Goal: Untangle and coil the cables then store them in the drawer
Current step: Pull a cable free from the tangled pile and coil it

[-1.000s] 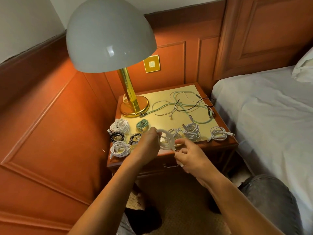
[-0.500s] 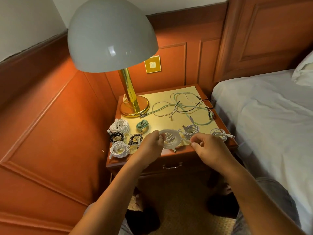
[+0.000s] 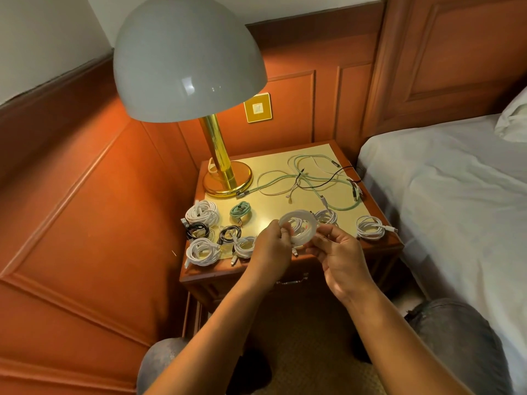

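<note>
Above the front edge of the nightstand (image 3: 288,269), both hands pinch one white cable coil (image 3: 298,227): the left hand (image 3: 271,246) grips its left rim with curled fingers, the right hand (image 3: 339,258) nips the right rim between thumb and fingertips. I judge the cable to be light, limp and springy, so the loops would likely slacken if let go. The safest hold looks to be across the whole bundle of loops, not on a single strand or a plug.

Finished coils lie on the tabletop around the hands. I count four white ones clear of the hands, two left (image 3: 202,212), one right (image 3: 370,228), one behind the held coil; another white one sits by the left wrist, so five. Two black coils (image 3: 196,230) and one green coil (image 3: 241,211) make eight laid down in all.

Farther back lies the loose tangle (image 3: 313,178) of green, pale and black cables, beside the brass lamp (image 3: 228,181); I cannot count its strands. Below the hands, the drawer (image 3: 293,280) is closed.
</note>
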{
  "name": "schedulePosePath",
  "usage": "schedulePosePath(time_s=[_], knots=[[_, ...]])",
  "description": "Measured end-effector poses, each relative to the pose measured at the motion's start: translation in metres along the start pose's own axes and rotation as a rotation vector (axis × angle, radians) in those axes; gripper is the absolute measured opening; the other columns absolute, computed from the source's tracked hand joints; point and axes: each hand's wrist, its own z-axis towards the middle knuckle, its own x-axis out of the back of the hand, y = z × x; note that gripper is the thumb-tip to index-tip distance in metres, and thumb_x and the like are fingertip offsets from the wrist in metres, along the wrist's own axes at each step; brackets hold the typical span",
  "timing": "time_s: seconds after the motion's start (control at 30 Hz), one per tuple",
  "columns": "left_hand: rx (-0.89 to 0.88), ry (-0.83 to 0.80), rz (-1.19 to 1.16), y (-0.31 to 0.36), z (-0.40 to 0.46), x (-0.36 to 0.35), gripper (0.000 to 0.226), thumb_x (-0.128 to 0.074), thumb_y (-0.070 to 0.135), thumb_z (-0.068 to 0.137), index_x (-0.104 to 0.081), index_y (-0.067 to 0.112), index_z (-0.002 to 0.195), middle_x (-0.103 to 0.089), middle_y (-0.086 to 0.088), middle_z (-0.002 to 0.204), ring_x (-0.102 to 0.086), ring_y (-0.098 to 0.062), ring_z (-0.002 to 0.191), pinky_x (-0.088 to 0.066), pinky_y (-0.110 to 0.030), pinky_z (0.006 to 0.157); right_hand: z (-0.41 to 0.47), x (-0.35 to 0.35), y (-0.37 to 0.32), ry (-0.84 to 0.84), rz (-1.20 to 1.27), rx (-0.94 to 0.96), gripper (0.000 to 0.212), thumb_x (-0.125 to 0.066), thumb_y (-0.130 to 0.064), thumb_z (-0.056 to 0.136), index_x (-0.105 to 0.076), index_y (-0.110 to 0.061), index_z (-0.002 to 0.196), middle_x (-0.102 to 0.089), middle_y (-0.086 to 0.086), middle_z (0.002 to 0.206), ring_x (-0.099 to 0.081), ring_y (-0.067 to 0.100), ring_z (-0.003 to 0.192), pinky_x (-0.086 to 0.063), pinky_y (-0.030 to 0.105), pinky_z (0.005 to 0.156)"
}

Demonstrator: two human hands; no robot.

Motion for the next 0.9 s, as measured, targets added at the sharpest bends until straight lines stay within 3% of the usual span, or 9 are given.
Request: schedulePosePath(time_s=[0.1,0.2,0.33,0.5,0.67,0.73,0.83,0.9], knots=[[-0.015,-0.001,0.059,0.000,0.000,-0.003,0.023,-0.036,0.019,0.103,-0.050,0.021,0.086,-0.054,-0.004,0.074,-0.049,-0.020,0.064,-0.039,-0.034,0.060,0.000,0.005,0.000,-0.022,0.033,-0.016,0.025,-0.066,-0.016,0.073,-0.070,-0.009,0.096,-0.073,0.010,0.090,-0.065,0.023,0.084,-0.047,0.033,0.072],[-0.053,0.010,0.154,0.002,-0.001,-0.004,0.020,-0.036,0.020,0.104,-0.053,0.014,0.093,-0.056,-0.004,0.080,-0.049,-0.018,0.067,-0.035,-0.030,0.057,0.001,0.008,0.001,-0.028,0.132,-0.054,0.016,-0.058,-0.007,0.087,-0.066,-0.009,0.100,-0.073,0.008,0.088,-0.065,0.017,0.077,-0.044,0.026,0.063],[-0.021,-0.044,0.171,0.000,-0.001,-0.011,0.020,-0.037,0.019,0.103,-0.053,0.018,0.091,-0.056,-0.003,0.081,-0.052,-0.021,0.073,-0.040,-0.031,0.063,0.005,0.011,-0.003,-0.038,0.281,-0.069,0.022,-0.046,0.000,0.096,-0.065,-0.009,0.099,-0.073,0.008,0.090,-0.068,0.015,0.074,-0.050,0.022,0.055],[0.079,-0.099,0.050,-0.006,-0.003,-0.010,0.022,-0.036,0.019,0.104,-0.051,0.020,0.088,-0.053,-0.004,0.073,-0.050,-0.020,0.061,-0.042,-0.034,0.058,0.006,0.016,0.003,-0.109,0.091,-0.097,0.019,-0.046,-0.006,0.096,-0.063,-0.004,0.103,-0.067,0.010,0.088,-0.057,0.016,0.073,-0.039,0.028,0.060],[0.070,-0.098,0.097,-0.005,-0.004,-0.007,0.023,-0.035,0.019,0.104,-0.056,0.015,0.095,-0.058,-0.005,0.081,-0.053,-0.020,0.069,-0.046,-0.037,0.066,0.000,0.019,0.008,-0.191,0.087,-0.142,0.026,-0.048,-0.021,0.091,-0.069,-0.008,0.097,-0.068,0.012,0.093,-0.056,0.019,0.082,-0.038,0.032,0.069],[0.068,-0.118,0.082,-0.005,-0.005,-0.005,0.024,-0.035,0.018,0.104,-0.055,0.019,0.091,-0.057,-0.003,0.075,-0.052,-0.017,0.063,-0.044,-0.033,0.060,-0.004,0.020,0.009,-0.245,-0.045,-0.098,0.030,-0.053,-0.030,0.086,-0.068,-0.013,0.105,-0.069,0.007,0.104,-0.058,0.019,0.093,-0.039,0.033,0.078],[0.043,-0.147,0.039,-0.001,-0.006,-0.002,0.026,-0.036,0.017,0.104,-0.057,0.019,0.089,-0.058,-0.003,0.072,-0.051,-0.015,0.058,-0.043,-0.030,0.055,-0.009,0.013,0.012,-0.245,-0.337,-0.071,0.059,-0.068,-0.053,0.077,-0.057,-0.024,0.127,-0.064,-0.001,0.124,-0.057,0.014,0.115,-0.042,0.030,0.092],[0.043,-0.163,-0.001,0.001,-0.006,-0.002,0.027,-0.036,0.015,0.104,-0.056,0.020,0.086,-0.056,-0.003,0.068,-0.049,-0.013,0.053,-0.042,-0.027,0.049,-0.010,0.009,0.012,-0.215,-0.395,-0.050,0.063,-0.069,-0.056,0.080,-0.053,-0.026,0.133,-0.062,-0.002,0.127,-0.057,0.011,0.118,-0.046,0.025,0.088]])
